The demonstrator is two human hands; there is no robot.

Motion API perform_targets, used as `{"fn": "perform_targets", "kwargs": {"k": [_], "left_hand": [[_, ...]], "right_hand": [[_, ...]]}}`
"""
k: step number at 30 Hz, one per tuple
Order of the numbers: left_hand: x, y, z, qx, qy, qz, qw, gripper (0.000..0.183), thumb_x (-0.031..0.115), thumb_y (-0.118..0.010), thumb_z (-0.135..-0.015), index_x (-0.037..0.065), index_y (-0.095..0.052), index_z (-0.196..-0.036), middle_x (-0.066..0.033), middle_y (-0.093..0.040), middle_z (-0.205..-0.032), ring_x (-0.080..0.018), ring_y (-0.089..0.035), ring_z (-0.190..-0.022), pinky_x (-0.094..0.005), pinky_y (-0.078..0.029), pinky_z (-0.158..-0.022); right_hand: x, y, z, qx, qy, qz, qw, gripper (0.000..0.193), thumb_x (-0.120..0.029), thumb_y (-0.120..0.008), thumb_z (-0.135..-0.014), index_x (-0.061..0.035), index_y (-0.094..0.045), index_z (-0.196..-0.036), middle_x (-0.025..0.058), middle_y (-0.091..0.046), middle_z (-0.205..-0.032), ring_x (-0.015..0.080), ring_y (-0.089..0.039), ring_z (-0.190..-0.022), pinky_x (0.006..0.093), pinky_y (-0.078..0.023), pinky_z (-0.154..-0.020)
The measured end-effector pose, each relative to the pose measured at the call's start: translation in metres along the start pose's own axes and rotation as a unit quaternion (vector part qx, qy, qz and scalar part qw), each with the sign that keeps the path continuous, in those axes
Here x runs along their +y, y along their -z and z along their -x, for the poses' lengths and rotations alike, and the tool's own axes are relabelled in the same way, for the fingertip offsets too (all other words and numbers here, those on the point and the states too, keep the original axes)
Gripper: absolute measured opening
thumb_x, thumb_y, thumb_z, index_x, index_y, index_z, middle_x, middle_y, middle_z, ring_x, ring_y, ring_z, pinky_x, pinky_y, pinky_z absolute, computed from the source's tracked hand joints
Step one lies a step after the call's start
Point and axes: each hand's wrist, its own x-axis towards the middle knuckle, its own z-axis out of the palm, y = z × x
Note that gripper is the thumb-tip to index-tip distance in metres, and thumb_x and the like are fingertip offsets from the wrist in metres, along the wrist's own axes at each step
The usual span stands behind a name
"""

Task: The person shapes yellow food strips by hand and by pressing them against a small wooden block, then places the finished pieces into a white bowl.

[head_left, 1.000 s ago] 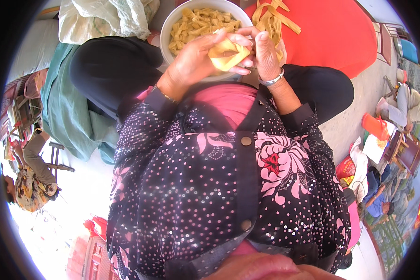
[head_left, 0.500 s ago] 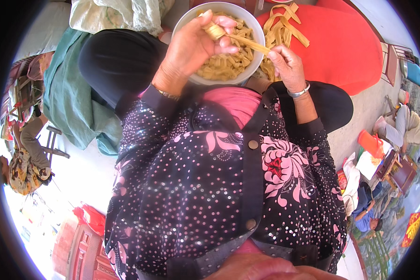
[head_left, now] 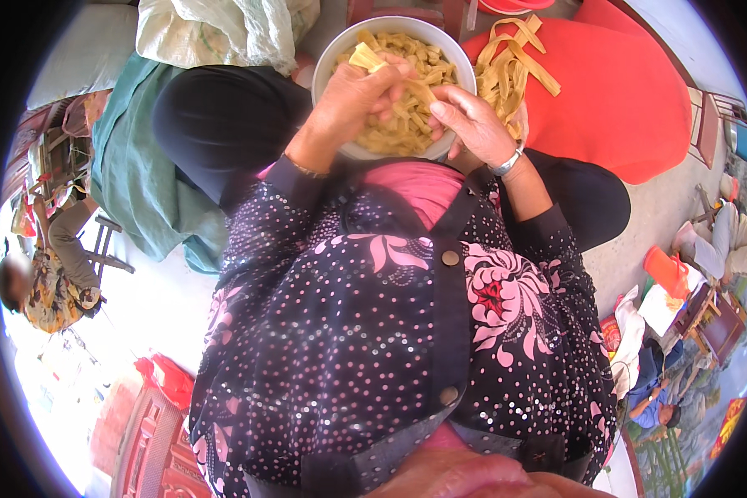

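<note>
My left hand point(head_left: 353, 104) is closed on a flat yellowish strip, its folded end point(head_left: 367, 58) standing up above the fingers. The strip's other part point(head_left: 423, 91) runs toward my right hand point(head_left: 477, 129), whose thumb and fingers close on it. Both hands are over a white bowl point(head_left: 323, 73) between my knees. Inside the bowl lie many short, folded or knotted yellowish pieces point(head_left: 423, 51). Beside its right rim, long loose strips point(head_left: 498, 75) are heaped on a red cloth-like surface point(head_left: 618, 108).
A whitish woven sack point(head_left: 216, 33) lies beyond my left knee, and green cloth point(head_left: 145, 183) hangs on the left. Red basins point(head_left: 506, 7) show at the top edge. Other people sit at the far left point(head_left: 54, 282) and far right point(head_left: 660, 407). Carved reddish furniture point(head_left: 153, 448) stands lower left.
My hands have come closer together and lower over the bowl. The strip stretched between them now spans a shorter length, and its wrapped part has turned upward in my left hand.
</note>
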Motion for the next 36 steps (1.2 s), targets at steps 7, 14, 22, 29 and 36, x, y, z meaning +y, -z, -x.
{"fn": "perform_targets", "kwargs": {"k": [7,14,22,29,36], "left_hand": [[0.034,0.008,0.015,0.009,-0.059,0.089,0.994,0.013,0.013,-0.056,-0.089,0.000,-0.059,-0.091,0.0043,-0.037,-0.060,-0.0036,-0.031,-0.050,-0.0199,-0.034,-0.047],[0.071,-0.010,0.003,0.038,-0.148,0.016,0.988,0.013,0.013,-0.057,-0.088,0.000,-0.061,-0.088,0.0035,-0.039,-0.060,-0.0046,-0.031,-0.047,-0.0224,-0.039,-0.048],[0.134,-0.034,-0.056,0.000,-0.289,-0.037,0.957,0.013,0.015,-0.056,-0.088,0.004,-0.059,-0.082,0.0030,-0.050,-0.060,-0.0029,-0.042,-0.049,-0.0188,-0.035,-0.044],[0.110,-0.012,-0.106,0.232,-0.428,-0.440,0.755,0.014,0.012,-0.057,-0.082,-0.001,-0.056,-0.076,-0.0010,-0.052,-0.062,-0.0129,-0.050,-0.054,-0.0289,-0.042,-0.051],[0.075,-0.011,-0.009,0.106,-0.115,-0.439,0.885,0.028,0.029,-0.059,-0.088,0.002,-0.063,-0.083,0.0010,-0.054,-0.057,-0.0027,-0.045,-0.045,-0.0185,-0.034,-0.042]], "right_hand": [[-0.019,0.005,-0.004,0.020,0.096,0.051,0.994,0.036,-0.029,-0.050,-0.093,-0.0010,-0.057,-0.073,0.0025,-0.051,-0.062,0.0102,-0.048,-0.058,0.0248,-0.040,-0.057],[-0.061,0.037,-0.017,0.092,0.267,0.198,0.939,0.034,-0.028,-0.051,-0.094,-0.0022,-0.054,-0.073,0.0020,-0.047,-0.059,0.0086,-0.044,-0.054,0.0239,-0.036,-0.051],[-0.119,0.080,-0.069,0.271,0.383,0.330,0.819,0.028,-0.028,-0.054,-0.089,-0.0026,-0.055,-0.077,0.0121,-0.054,-0.060,0.0252,-0.055,-0.054,0.0337,-0.041,-0.049],[-0.067,0.100,-0.107,0.291,0.243,0.501,0.778,0.035,-0.036,-0.051,-0.089,-0.0038,-0.059,-0.078,0.0166,-0.057,-0.063,0.0351,-0.055,-0.060,0.0405,-0.044,-0.058],[-0.033,0.042,-0.022,0.247,0.240,0.183,0.921,0.027,-0.033,-0.054,-0.090,-0.0077,-0.062,-0.090,0.0097,-0.058,-0.063,0.0248,-0.057,-0.054,0.0332,-0.042,-0.050]]}}
